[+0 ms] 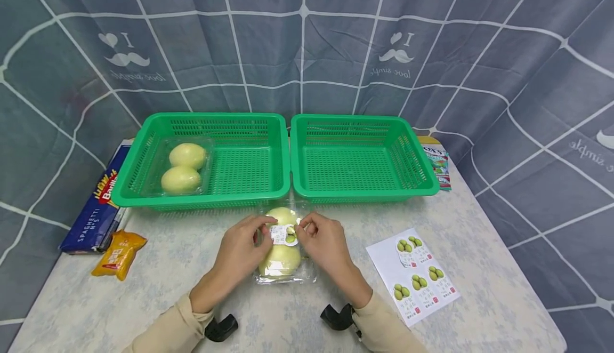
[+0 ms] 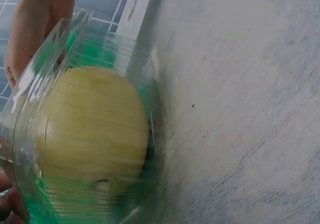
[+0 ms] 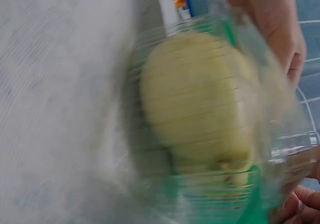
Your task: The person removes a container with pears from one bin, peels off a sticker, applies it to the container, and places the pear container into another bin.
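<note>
On the table in front of the baskets lies a clear plastic clamshell box (image 1: 307, 274) holding two pale yellow melons (image 1: 280, 261). Over the middle of its lid is a white sticker label (image 1: 280, 235) with a melon picture at its right end. My left hand (image 1: 241, 250) pinches the label's left end between thumb and index finger. At the other end, my right hand (image 1: 330, 246) pinches the rounded edge. Both wrist views show the box from the side, a melon (image 2: 95, 126) visible through its wall; the label is hidden there.
Behind the box stand two green baskets; the left basket (image 1: 240, 171) holds another box of melons (image 1: 182, 179), the right basket (image 1: 345, 166) shows its bare bottom. A sticker sheet (image 1: 413, 278) lies at right. A spaghetti box (image 1: 91, 225) and orange packet (image 1: 119, 254) are at left, a colourful packet (image 1: 438, 166) far right.
</note>
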The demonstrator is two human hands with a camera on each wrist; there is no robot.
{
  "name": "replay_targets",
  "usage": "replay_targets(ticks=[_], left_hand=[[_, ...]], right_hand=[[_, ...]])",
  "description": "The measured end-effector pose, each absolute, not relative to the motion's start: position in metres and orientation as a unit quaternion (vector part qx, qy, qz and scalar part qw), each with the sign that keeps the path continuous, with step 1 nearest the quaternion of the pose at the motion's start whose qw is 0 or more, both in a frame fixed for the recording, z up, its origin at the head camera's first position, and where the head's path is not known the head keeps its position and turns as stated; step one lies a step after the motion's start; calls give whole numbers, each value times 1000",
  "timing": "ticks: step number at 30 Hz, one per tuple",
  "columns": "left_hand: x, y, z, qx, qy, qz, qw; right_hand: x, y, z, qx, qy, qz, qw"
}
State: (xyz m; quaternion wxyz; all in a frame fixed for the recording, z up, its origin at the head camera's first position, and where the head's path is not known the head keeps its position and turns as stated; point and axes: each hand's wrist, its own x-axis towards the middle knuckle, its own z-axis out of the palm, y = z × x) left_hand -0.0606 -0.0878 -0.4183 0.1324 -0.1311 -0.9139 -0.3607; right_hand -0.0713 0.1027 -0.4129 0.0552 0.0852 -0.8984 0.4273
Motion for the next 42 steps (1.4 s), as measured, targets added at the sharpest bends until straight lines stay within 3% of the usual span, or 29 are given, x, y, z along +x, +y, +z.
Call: replay_targets(ticks=[9,13,15,18,21,23,35,42], left_hand=[[-63,-94,-413,-146,-921,-338,124],[-55,-98,-409,-209,-907,-345,123],[-51,-99,-409,-251,-907,-324,99],[-45,-99,-413,-283,-916,-281,41],[-40,-101,-423,-285,-930,-231,4],[-37,-102,-429,-285,-938,-200,5],[-33,-116,-429,-233,-962,-139,42],[-29,-105,-431,-288,-943,-162,42]], right_hand=[[-72,106,-414,104,-919,348,154],[-66,109,-412,164,-908,336,191],[-60,110,-412,217,-908,318,166],[-52,111,-415,278,-917,274,84],[-45,113,-423,292,-930,225,10],[-43,115,-428,287,-934,212,-10],[-36,135,-429,237,-947,218,8],[-32,126,-423,307,-932,195,-2]])
